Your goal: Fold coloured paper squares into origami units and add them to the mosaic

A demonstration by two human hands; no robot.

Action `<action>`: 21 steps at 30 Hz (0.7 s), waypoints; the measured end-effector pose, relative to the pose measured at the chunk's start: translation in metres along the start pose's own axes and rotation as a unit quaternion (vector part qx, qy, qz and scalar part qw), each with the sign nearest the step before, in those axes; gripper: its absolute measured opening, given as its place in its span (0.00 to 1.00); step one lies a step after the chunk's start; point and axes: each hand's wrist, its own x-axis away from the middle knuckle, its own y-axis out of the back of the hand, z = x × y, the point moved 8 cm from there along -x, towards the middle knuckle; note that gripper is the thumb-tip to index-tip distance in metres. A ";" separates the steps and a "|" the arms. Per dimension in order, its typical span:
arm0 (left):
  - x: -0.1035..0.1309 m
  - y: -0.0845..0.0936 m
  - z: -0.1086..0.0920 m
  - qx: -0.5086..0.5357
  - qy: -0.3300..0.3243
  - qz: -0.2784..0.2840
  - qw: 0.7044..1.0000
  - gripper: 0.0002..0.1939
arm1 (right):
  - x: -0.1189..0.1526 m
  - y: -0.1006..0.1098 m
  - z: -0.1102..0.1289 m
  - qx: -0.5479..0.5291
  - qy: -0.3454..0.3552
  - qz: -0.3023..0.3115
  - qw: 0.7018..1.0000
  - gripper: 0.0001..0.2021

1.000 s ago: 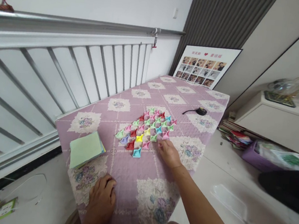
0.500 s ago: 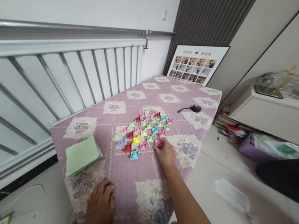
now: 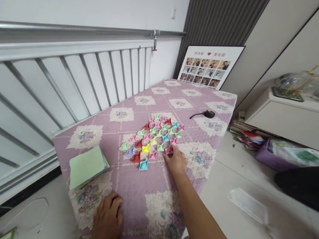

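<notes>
Small folded paper pieces (image 3: pixel 145 148) in pink, red, green, yellow and blue lie on the table in a staggered diamond grid. At the grid's right edge, my right hand (image 3: pixel 177 161) has thumb and fingers closed around a pink folded paper piece (image 3: pixel 169 149), which its fingers partly cover. The nearest piece to me is a light blue one (image 3: pixel 143 165). My left hand (image 3: pixel 108 220) rests on the tablecloth near the front edge, holding nothing, fingers loosely bent and a little apart. To its upper left lies a stack of square paper sheets (image 3: pixel 87 167), light green on top.
A purple floral cloth (image 3: pixel 136 186) covers the table. Beyond the grid lies a black tape measure (image 3: pixel 209 114) with a strap. A white railing (image 3: pixel 96 69) borders the left side, and a photo board (image 3: pixel 209 65) leans at the far end. A purple bin (image 3: pixel 271 158) stands on the floor at right.
The camera view shifts slightly. My right hand stays at the pink piece, moving barely at all, and my left hand keeps its place.
</notes>
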 end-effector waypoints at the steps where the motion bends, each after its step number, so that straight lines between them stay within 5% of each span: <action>1: 0.000 0.000 0.001 -0.001 0.000 0.000 1.000 0.15 | 0.000 0.000 0.000 -0.001 0.000 0.001 1.000 0.27; 14: 0.000 0.001 0.000 -0.011 -0.003 -0.011 1.000 0.16 | 0.005 0.004 -0.008 -0.067 -0.002 -0.030 0.997 0.31; 21: 0.000 -0.003 0.002 -0.003 -0.003 -0.003 1.000 0.15 | 0.004 0.010 -0.024 -0.196 -0.036 -0.059 0.978 0.19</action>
